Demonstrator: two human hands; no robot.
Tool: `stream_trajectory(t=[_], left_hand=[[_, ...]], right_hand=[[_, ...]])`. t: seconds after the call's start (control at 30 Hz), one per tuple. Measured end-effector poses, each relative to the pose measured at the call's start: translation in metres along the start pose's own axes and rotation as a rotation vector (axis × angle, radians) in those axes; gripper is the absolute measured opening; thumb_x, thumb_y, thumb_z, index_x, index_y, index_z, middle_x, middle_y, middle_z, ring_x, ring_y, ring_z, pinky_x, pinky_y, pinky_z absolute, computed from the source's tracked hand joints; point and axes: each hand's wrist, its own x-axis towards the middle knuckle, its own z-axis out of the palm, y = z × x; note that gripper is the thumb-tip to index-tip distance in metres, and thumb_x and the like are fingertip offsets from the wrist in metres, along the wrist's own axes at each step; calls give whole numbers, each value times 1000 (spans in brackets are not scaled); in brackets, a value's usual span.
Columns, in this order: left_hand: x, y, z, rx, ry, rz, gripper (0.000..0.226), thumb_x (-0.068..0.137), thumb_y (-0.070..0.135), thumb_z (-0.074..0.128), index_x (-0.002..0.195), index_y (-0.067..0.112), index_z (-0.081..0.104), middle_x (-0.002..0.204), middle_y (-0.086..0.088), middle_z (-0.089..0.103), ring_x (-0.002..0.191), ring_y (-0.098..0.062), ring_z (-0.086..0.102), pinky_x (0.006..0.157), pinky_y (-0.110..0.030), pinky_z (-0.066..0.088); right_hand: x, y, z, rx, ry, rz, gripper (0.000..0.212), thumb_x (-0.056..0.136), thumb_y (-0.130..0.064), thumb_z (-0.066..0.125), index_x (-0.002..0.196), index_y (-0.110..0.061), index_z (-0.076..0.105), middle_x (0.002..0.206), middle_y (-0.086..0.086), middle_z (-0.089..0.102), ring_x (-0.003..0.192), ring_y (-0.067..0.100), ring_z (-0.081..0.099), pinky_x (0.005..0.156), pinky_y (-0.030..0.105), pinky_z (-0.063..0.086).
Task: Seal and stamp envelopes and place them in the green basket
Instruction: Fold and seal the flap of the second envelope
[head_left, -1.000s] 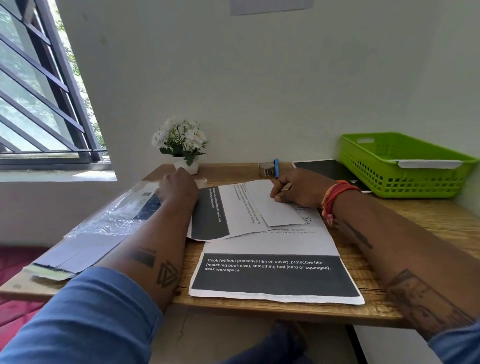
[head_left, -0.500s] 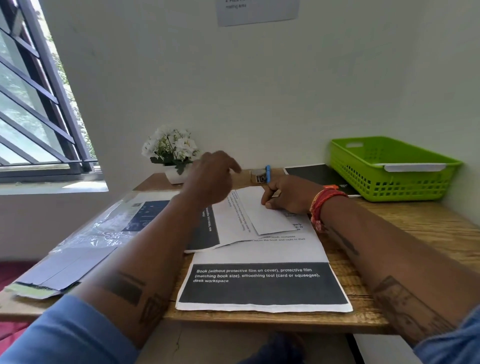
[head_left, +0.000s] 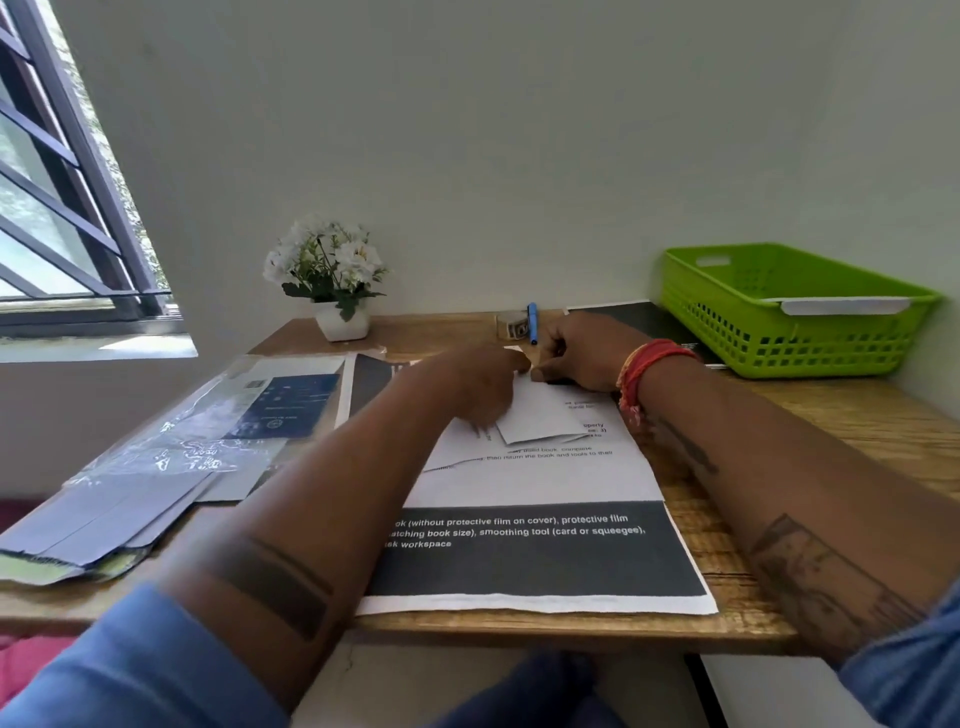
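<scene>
Envelope (head_left: 540, 415) lies white and flat on printed sheets (head_left: 535, 483) at mid-worktop (head_left: 831, 431), its long axis running toward the wall. Right hand (head_left: 582, 358) pins its far end, fingers curled round what looks like a blue pen (head_left: 532, 323). Left hand (head_left: 483, 384) is blurred beside it, so I cannot tell its fingers' state. Green basket (head_left: 795, 312) sits well to the right, nearer the right hand.
</scene>
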Motion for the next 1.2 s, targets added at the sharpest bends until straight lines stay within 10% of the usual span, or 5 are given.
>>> stream_trajectory(t=[0.47, 0.67, 0.9, 1.2], left_hand=[[-15, 4, 2, -78, 62, -30, 64, 95, 9, 44, 155, 28, 34, 162, -5, 31, 148, -28, 28, 121, -43, 26], [-13, -3, 7, -186, 160, -44, 50, 99, 14, 44, 146, 27, 49, 158, 0, 40, 145, -23, 34, 119, -41, 29], [-8, -2, 11, -195, 148, -67, 41, 103, 21, 44, 143, 25, 51, 143, -5, 55, 128, -27, 51, 107, -41, 42], [-14, -2, 10, -237, 204, -28, 40, 100, 17, 44, 138, 27, 55, 139, -6, 59, 124, -29, 55, 104, -38, 43]], right_hand=[[-32, -6, -43, 25, -583, 75, 47, 69, -47, 85, 96, -12, 71, 81, 5, 64, 71, 21, 52, 56, 28, 43], [-26, 6, -26, 198, -188, 28, 16, 90, -44, 70, 98, -30, 71, 85, -11, 72, 64, 2, 59, 64, 21, 46], [0, -4, -7, -183, -93, -33, 41, 98, -7, 48, 126, -30, 69, 142, 0, 56, 123, 21, 55, 98, 23, 37], [32, -23, 18, -369, -63, -3, 27, 91, -15, 51, 112, -9, 68, 113, 16, 68, 99, 31, 64, 85, 36, 53]])
